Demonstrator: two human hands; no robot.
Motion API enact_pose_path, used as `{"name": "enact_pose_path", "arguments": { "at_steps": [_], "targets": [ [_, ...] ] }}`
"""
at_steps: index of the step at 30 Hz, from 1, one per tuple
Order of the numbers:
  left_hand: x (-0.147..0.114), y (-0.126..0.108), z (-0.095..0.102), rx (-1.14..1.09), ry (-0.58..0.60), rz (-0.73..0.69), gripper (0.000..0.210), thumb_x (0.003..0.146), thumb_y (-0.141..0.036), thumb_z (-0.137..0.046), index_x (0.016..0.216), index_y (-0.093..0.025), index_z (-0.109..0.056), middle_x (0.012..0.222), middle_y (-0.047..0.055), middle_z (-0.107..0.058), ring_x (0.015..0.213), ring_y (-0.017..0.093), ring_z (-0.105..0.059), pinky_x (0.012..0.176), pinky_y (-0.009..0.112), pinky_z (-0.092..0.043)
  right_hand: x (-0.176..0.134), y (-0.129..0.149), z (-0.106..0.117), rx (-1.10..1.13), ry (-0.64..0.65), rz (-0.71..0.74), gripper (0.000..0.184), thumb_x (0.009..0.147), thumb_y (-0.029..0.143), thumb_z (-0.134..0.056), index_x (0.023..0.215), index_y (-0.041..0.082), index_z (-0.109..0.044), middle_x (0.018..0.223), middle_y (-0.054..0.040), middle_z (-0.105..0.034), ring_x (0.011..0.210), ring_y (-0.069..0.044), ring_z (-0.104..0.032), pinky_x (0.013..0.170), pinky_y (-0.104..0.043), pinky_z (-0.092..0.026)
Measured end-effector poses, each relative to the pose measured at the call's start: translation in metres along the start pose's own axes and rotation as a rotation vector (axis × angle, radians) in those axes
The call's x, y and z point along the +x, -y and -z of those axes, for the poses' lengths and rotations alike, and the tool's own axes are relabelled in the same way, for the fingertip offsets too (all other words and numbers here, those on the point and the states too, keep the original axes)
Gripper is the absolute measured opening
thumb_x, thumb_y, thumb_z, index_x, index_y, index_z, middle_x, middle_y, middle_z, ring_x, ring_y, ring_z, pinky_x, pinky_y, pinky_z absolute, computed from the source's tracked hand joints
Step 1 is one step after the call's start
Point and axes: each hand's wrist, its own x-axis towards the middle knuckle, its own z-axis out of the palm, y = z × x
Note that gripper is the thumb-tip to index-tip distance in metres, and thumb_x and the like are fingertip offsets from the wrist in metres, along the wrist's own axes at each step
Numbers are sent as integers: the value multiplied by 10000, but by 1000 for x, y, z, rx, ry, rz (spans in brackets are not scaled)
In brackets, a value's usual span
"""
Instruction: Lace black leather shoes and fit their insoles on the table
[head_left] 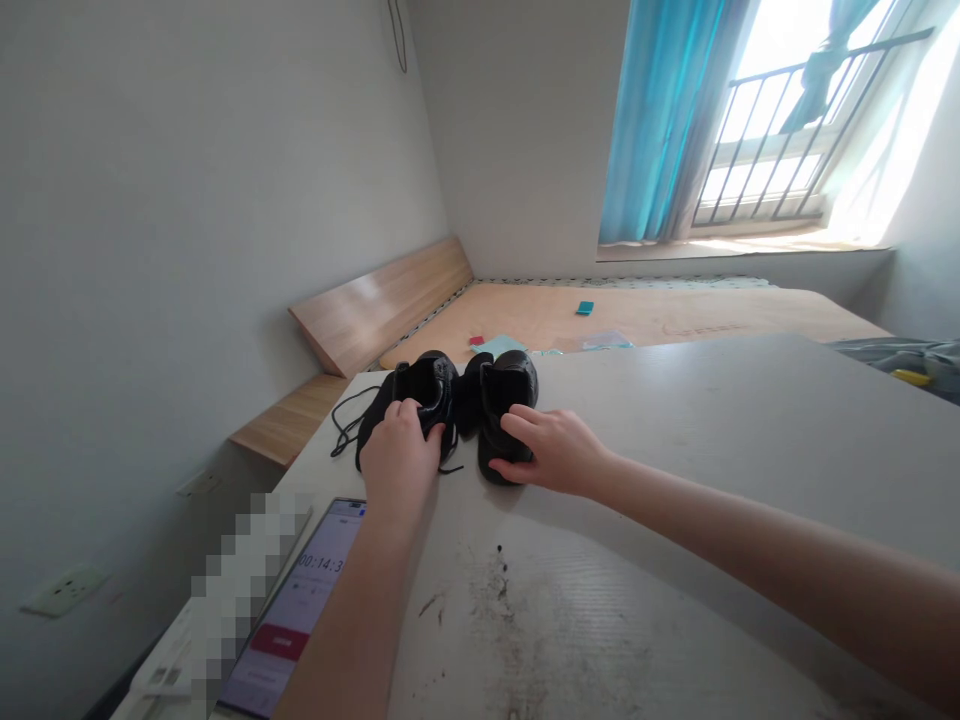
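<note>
Two black shoes stand side by side at the far left part of the white table. My left hand (401,447) is closed on the left shoe (445,385), fingers at its opening and thumb along its side. On the right shoe (491,425) my right hand (556,448) has its fingers at the opening and its thumb low on the outside. A black lace (344,430) trails from the left shoe onto the table. More black material lies between the shoes; I cannot make out what part it is.
A phone (319,575) showing a running timer lies beside my left forearm. Dark crumbs and smudges (501,580) mark the white table (675,430). Behind it is a wooden bed board (697,310) with a teal packet (585,308). A wall stands close on the left.
</note>
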Motion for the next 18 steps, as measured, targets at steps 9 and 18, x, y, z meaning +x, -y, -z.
{"name": "enact_pose_path", "arguments": {
  "at_steps": [9,18],
  "targets": [
    [6,10,2,14,40,74,268,891,-372,-557,1057,-164,-587,1093,125,-676,947,318,-684,722,383,-517,-17,-4,17,-16,-53,2,366,904,512,-480,823,172,-589,733,-19,-569,508,-98,-396,503,-270,-155],
    [7,13,4,5,56,80,237,881,-366,-543,1025,-187,-602,1082,119,-683,935,322,-688,727,394,-524,26,-35,-11,8,13,-40,329,870,480,-550,908,157,-604,859,-49,-607,557,-113,-467,525,-279,-154]
  ]
}}
